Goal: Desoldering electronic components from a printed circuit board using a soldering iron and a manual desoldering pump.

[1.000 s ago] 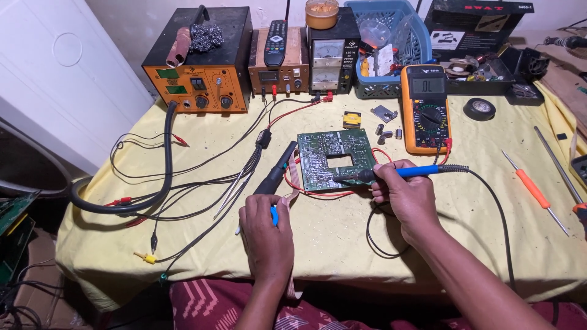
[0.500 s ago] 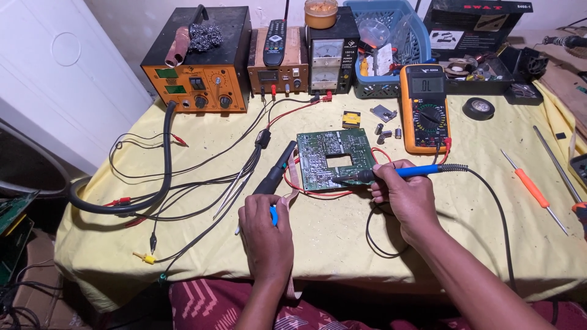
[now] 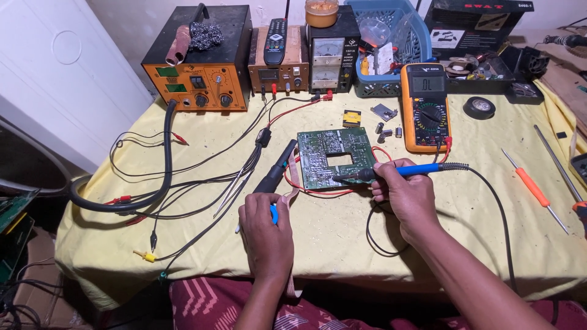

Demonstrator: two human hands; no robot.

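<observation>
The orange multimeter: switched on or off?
On: the orange multimeter lies flat on the yellow cloth, and its grey display shows characters.

Matt yellow cloth (image 3: 342, 244) covers the table; the green circuit board (image 3: 335, 157) looks glossy, the soldering iron (image 3: 400, 172) handle smooth blue plastic

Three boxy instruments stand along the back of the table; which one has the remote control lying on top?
The brown middle unit, between the orange station and the black analog-meter supply, carries the remote control.
</observation>
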